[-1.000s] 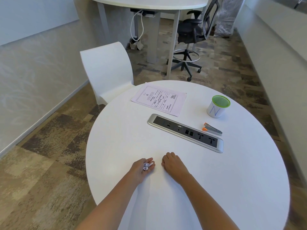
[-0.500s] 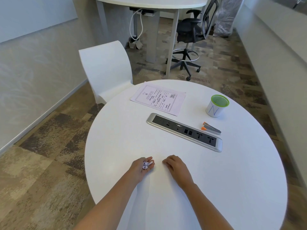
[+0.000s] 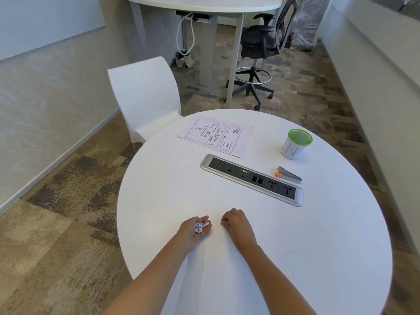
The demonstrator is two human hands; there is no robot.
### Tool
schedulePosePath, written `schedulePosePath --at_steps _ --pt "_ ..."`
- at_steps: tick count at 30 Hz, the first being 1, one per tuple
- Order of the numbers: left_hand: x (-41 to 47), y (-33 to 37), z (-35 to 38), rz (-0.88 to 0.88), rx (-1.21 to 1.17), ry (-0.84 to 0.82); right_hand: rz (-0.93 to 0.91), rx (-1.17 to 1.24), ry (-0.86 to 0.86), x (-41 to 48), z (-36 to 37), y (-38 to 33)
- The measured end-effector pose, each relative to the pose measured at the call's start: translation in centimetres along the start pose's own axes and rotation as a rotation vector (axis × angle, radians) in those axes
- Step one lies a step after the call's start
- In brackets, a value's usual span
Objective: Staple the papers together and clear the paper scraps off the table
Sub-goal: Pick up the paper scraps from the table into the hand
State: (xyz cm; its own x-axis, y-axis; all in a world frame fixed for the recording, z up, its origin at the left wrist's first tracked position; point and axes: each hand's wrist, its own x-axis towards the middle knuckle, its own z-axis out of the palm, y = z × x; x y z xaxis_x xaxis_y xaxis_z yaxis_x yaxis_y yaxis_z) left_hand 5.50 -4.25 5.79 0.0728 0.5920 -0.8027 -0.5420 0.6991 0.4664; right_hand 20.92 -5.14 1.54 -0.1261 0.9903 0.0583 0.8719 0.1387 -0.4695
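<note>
Take the round white table [image 3: 306, 246] as a clock face with yourself at 6 o'clock. Your left hand [image 3: 193, 231] lies at about 7 o'clock near the table's edge, palm turned up, its fingers cupped loosely round a small wad of crumpled paper scraps [image 3: 200, 227] that sits in the hollow of the palm. Your right hand [image 3: 237, 225] rests just beside it at about 6 o'clock, knuckles up, with the fingers curled under toward the palm. You cannot tell whether anything is caught beneath them. The two hands are close but apart.

The papers [image 3: 216, 135] lie flat at about 11 o'clock near the far edge, printed side up, one corner reaching the rim. A grey and black socket panel [image 3: 252, 179] is set into the tabletop and runs slantwise through the middle, from 12 toward 3 o'clock. The stapler [image 3: 288, 175], grey with orange ends, lies on its side just beyond that panel at about 2 o'clock, untouched. A white cup with a green rim [image 3: 295, 146] stands upright at 1 o'clock, marked with a blue letter N.

A white chair [image 3: 143, 96] stands off the table at 10 o'clock. Farther back, past 12 o'clock, a black office chair [image 3: 259, 44] sits by a second white table [image 3: 204, 4].
</note>
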Motion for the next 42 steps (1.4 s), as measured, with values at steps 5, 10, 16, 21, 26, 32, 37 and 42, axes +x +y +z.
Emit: schedulePosePath --at_steps 5,10,16,21,26,32,37,42 --pt "-0.3 0.0 -0.1 -0.001 0.008 -0.002 -0.066 -0.306 -0.048 0.0 0.5 -0.2" --pt "-0.3 0.1 -0.1 0.002 0.012 -0.009 -0.095 -0.24 0.009 -0.5 0.6 -0.2" --pt "0.0 0.0 -0.4 -0.004 0.012 -0.012 -0.004 0.08 0.042 -2.5 0.4 0.5" --pt "0.0 -0.1 -0.5 -0.003 0.018 -0.016 -0.096 -0.031 0.057 -3.1 0.7 0.6" --pt "-0.3 -0.3 -0.7 0.0 0.021 -0.016 -0.23 -0.204 0.086 -3.8 0.5 0.1" --pt "-0.5 -0.5 -1.3 0.001 0.031 -0.016 -0.246 -0.284 -0.012 -6.8 1.4 0.7" --pt "-1.0 -1.0 -1.3 -0.014 0.045 -0.032 -0.295 -0.287 0.032 -8.8 1.4 0.5" --pt "-1.4 -1.4 -1.6 -0.018 0.046 -0.047 -0.3 -0.19 0.081 -10.2 1.0 -0.1"
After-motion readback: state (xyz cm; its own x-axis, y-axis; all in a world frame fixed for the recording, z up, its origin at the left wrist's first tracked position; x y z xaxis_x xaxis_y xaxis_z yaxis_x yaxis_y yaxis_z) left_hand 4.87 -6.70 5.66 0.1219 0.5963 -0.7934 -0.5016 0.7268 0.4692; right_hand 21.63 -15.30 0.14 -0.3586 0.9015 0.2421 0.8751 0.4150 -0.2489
